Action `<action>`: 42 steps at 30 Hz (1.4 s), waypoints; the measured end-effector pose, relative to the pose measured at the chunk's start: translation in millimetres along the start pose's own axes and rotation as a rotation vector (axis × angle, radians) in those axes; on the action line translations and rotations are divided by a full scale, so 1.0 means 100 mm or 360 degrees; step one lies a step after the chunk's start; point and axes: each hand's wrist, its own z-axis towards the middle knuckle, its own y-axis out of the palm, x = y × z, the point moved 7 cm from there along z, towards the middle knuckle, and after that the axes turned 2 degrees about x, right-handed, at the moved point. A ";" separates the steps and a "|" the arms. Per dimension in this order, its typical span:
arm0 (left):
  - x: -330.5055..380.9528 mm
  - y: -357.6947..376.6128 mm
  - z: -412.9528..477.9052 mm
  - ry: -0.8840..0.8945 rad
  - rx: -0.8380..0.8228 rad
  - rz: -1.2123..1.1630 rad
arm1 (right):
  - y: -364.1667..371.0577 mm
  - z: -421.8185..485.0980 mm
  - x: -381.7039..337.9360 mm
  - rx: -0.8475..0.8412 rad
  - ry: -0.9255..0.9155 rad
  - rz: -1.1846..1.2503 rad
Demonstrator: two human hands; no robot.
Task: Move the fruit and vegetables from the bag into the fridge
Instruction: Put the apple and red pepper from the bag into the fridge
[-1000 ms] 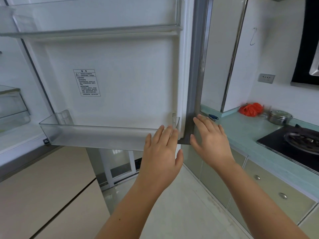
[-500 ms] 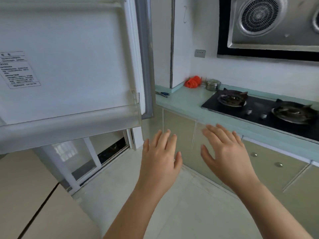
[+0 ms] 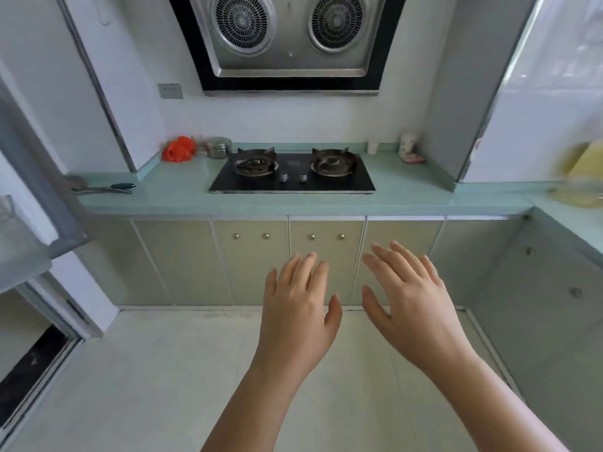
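My left hand (image 3: 298, 303) and my right hand (image 3: 411, 300) hover side by side, palms down, fingers spread, holding nothing, above the floor in front of the lower cabinets. The open fridge door (image 3: 36, 187) shows only as a grey edge at the far left, well away from both hands. A crumpled red-orange plastic bag (image 3: 178, 149) lies at the back left of the teal counter (image 3: 176, 200). A blurred yellowish thing (image 3: 584, 177) sits on the counter at the far right edge. No fruit or vegetables can be made out.
A black two-burner gas hob (image 3: 292, 172) sits mid-counter under a range hood (image 3: 288, 40). A small steel pot (image 3: 219, 147) stands beside the bag, scissors (image 3: 104, 188) lie at the left, a cup (image 3: 373, 147) and a jar (image 3: 408, 145) at the back right.
The view has swung right, from the open fridge door to the hob and counter. Both hands came off the door's edge and now hang open in the air.
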 end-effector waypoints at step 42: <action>5.76 3.67 1.95 0.1172 -0.0431 -0.1028 | -1.51 -1.41 5.98 0.0272 0.1384 -0.1026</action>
